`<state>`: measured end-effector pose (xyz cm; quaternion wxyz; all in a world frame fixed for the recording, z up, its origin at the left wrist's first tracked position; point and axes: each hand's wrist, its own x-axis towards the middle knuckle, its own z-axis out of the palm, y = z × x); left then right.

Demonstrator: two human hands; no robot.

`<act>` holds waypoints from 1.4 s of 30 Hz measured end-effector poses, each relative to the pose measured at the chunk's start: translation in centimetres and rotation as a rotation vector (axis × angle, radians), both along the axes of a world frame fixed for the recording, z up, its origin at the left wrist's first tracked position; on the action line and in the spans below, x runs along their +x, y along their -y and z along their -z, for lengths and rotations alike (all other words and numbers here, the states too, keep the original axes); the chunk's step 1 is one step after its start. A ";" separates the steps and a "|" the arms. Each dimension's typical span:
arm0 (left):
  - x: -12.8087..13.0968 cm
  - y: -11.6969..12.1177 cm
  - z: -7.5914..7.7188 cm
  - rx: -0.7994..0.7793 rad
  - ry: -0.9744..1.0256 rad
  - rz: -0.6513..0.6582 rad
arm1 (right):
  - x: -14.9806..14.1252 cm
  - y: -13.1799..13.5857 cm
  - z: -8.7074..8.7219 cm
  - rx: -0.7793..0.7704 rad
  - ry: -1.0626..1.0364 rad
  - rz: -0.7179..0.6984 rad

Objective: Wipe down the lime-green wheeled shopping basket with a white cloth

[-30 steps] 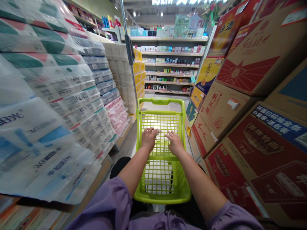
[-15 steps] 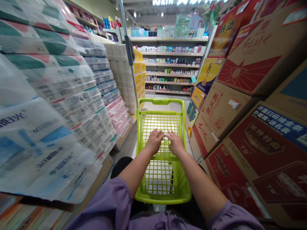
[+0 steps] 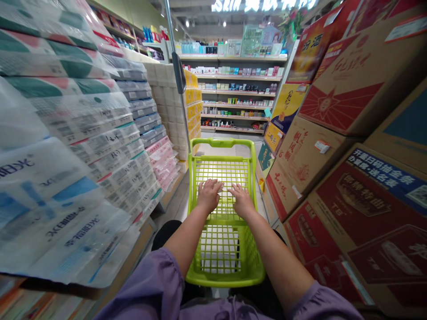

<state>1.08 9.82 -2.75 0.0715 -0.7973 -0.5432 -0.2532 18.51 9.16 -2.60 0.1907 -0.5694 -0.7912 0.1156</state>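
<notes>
Straight ahead of me, between my knees, stands a lime-green plastic shopping basket [image 3: 255, 262] with gridded panels and a raised handle bar at its far end. My left hand [image 3: 209, 195] is over the left of its upper grid, fingers spread and palm down. On the right of the same grid, my right hand [image 3: 240, 200] also has its fingers apart. Neither hand holds anything. Whether the fingertips touch the grid or hover just above it, I cannot tell. White floor shows through the holes.
Plastic-wrapped paper packs [image 3: 110, 138] are stacked along the left. Printed cartons [image 3: 333, 98] rise close on the right. A thin metal pole with a dark grip [image 3: 179, 73] stands left of the basket. Shelves of small goods [image 3: 240, 81] cross the far end of the aisle.
My hands have moved apart, the left one shifting left and slightly up. Before, their fingertips nearly met over the grid. The basket stays in place; the view has shifted slightly.
</notes>
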 end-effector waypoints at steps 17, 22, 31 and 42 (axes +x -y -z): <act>-1.0 -2.0 2.5 0.080 0.003 0.172 | -0.3 0.1 -0.2 -0.023 -0.008 0.000; -1.4 -2.5 2.1 0.132 0.144 -0.093 | -0.3 0.2 -0.3 -0.034 -0.007 -0.002; -2.6 -3.9 -0.5 0.041 0.020 -0.072 | -0.3 0.6 -1.1 -0.048 -0.002 0.008; -1.8 -3.8 -0.1 0.078 0.024 -0.055 | -0.2 0.2 -0.5 -0.017 -0.028 -0.005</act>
